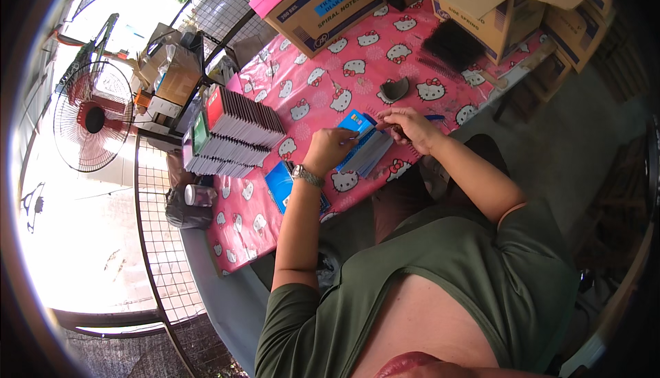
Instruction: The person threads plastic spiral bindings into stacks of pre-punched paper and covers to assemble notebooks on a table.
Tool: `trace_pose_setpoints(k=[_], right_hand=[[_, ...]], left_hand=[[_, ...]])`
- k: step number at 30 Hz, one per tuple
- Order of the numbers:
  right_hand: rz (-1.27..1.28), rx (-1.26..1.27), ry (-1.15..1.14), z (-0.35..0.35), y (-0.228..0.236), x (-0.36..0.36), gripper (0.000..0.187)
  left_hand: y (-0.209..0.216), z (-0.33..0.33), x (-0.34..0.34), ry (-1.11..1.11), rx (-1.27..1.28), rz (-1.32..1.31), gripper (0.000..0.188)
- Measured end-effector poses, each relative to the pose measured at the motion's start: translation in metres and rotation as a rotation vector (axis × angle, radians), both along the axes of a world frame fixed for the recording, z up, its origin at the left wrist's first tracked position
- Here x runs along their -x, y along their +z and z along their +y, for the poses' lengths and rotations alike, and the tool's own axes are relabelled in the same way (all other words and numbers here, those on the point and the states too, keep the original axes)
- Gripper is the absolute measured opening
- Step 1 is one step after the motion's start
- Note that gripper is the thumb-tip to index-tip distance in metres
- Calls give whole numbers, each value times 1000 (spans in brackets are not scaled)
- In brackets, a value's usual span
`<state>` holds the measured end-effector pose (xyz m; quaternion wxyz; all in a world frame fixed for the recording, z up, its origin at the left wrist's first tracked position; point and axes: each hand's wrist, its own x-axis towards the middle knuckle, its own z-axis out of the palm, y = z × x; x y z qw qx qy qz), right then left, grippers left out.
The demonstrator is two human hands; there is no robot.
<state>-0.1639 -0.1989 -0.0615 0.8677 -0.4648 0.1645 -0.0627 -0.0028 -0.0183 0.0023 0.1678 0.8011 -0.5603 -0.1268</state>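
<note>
A blue-covered notebook with its white page edges showing lies tilted near the front edge of the table. My left hand closes on its left side, fingers bent at the cover. On the other side, my right hand is pinched close to the notebook's upper right edge. Something small and dark shows under its fingers, too hidden to name. Beside my left wrist lie more blue notebooks, partly covered by my forearm. A dark, curved, bowl-like piece rests just beyond my right hand.
Tall stacks of red notebooks and green notebooks stand at the left. A pile of black spiral coils lies at the back right, near an open cardboard box. Another carton stands behind. A fan is far left.
</note>
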Motion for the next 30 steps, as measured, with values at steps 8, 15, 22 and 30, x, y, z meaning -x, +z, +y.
trace_pose_setpoints(k=[8, 15, 22, 30], right_hand=[[47, 149, 1, 6, 8, -10, 30], [-391, 1112, -196, -20, 19, -30, 32], [-528, 1302, -118, -19, 43, -32, 29], [-681, 1404, -174, -7, 37, -26, 23]], left_hand=[[4, 5, 8, 19, 100, -51, 36], [16, -3, -2, 81, 252, -329, 24], [-7, -3, 17, 109, 360, -392, 19], [-14, 9, 29, 108, 473, -372, 14]])
